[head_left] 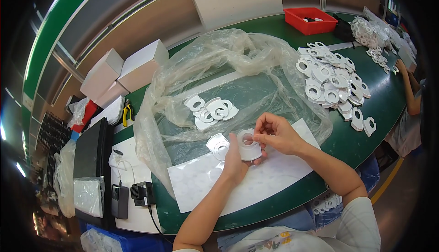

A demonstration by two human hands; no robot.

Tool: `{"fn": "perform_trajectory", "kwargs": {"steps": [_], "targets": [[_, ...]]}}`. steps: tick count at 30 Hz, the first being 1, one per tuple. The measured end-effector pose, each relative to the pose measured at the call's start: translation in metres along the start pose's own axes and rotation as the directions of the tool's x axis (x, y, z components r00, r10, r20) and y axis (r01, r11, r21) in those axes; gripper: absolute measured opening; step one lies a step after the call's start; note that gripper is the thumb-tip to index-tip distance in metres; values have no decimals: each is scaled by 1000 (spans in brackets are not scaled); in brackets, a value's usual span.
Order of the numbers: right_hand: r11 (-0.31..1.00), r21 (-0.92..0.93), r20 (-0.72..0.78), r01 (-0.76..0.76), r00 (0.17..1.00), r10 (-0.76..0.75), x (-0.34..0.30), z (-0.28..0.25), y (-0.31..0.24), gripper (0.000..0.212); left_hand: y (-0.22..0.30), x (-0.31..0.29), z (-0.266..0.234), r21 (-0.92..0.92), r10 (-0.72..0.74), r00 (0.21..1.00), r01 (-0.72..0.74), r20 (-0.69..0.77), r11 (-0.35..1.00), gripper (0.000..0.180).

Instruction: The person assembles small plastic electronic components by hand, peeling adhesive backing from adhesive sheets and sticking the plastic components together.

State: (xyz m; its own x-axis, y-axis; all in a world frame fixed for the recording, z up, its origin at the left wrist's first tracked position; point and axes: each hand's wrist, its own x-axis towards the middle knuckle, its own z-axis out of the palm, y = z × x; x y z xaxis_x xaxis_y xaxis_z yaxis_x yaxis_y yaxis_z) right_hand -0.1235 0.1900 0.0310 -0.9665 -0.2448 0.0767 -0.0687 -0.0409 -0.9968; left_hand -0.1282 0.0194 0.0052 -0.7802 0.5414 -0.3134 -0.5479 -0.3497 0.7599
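My left hand (234, 164) holds a white plastic ring part (249, 152) with a round hole and a flared tab, just above a white sheet (279, 175). The fingers of my right hand (277, 134) are pinched together at the upper right rim of this ring; whatever is between their tips is too small to make out. Beside my left thumb lies a second white ring part (218, 146). Farther off, a small group of similar ring parts (213, 113) rests on a clear plastic bag (233, 46) spread over the green table (247, 215).
A large heap of white ring parts (330, 79) covers the table at right. Behind it stands a red bin (311, 27). White boxes (141, 66), yellow-handled pliers (127, 113) and a black corded device (143, 193) are at left. Another person's arm (410, 87) reaches in at far right.
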Motion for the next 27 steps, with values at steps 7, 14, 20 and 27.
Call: {"fn": "perform_trajectory", "kwargs": {"steps": [7,14,20,27], "targets": [[986,-139,-46,89,994,-97,-4,4,5,19,2,-4,3,-19,34,999,-33,18,999,73],[355,-773,174,527,713,-680,-5,4,0,23,2,-6,3,-80,35,999,-37,-29,996,76],[422,-833,-49,358,713,-700,-6,13,-14,20,4,-11,6,-9,48,999,-48,-18,999,78],[981,-161,-206,-104,976,70,-5,13,-10,14,0,-11,4,105,82,993,-91,87,990,81]]}}
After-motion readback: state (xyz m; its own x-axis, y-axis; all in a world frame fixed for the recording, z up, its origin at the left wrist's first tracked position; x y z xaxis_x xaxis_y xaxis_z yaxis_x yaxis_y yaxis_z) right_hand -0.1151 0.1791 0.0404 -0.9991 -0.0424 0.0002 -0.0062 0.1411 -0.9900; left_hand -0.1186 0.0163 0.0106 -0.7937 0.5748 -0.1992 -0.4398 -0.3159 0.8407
